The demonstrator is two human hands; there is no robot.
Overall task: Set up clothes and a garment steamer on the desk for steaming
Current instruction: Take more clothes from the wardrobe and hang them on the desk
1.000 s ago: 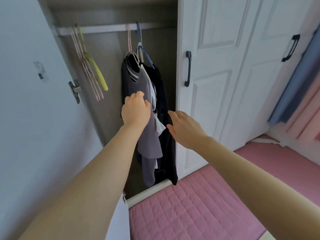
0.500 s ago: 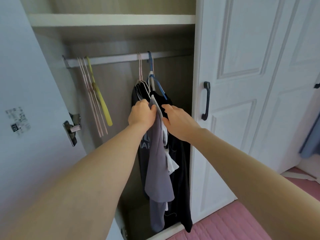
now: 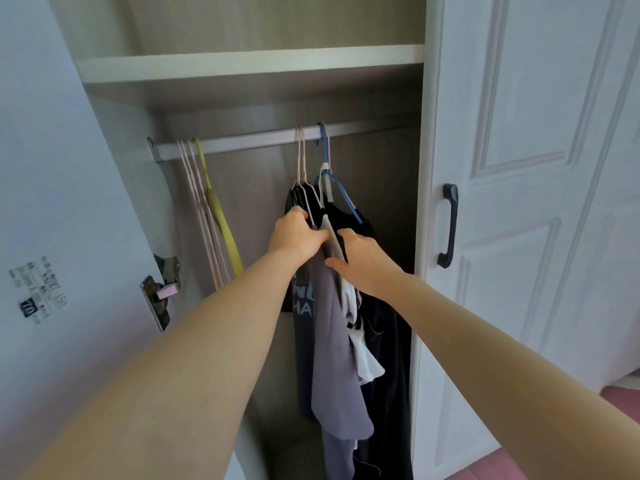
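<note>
Both hands have climbed from the middle of the hanging clothes [image 3: 332, 358] to the shoulders just under the hangers, and the right hand, which was open and clear of the fabric a second ago, now has hold of it. The left hand [image 3: 296, 233] curls its fingers over the shoulder of the dark T-shirt [image 3: 303, 306] with pale lettering. The right hand [image 3: 363, 261] pinches the upper edge of the grey top [image 3: 337, 368] between thumb and fingers, touching the left hand's thumb.

These clothes hang inside the open wardrobe, from the rail [image 3: 242, 142]. The T-shirt and grey top are on thin pink hangers [image 3: 301, 161]. A black garment [image 3: 388, 358] hangs on the blue hanger [image 3: 341, 192] just to the right, with a white piece [image 3: 367, 362] between it and the grey top.

Bare pink hangers [image 3: 204, 220] and a yellow hanger [image 3: 221, 223] hang at the rail's left end, well apart from the clothes. A shelf [image 3: 249, 64] runs above the rail. The closed door [image 3: 519, 202] on the right carries a black handle [image 3: 449, 225].
</note>
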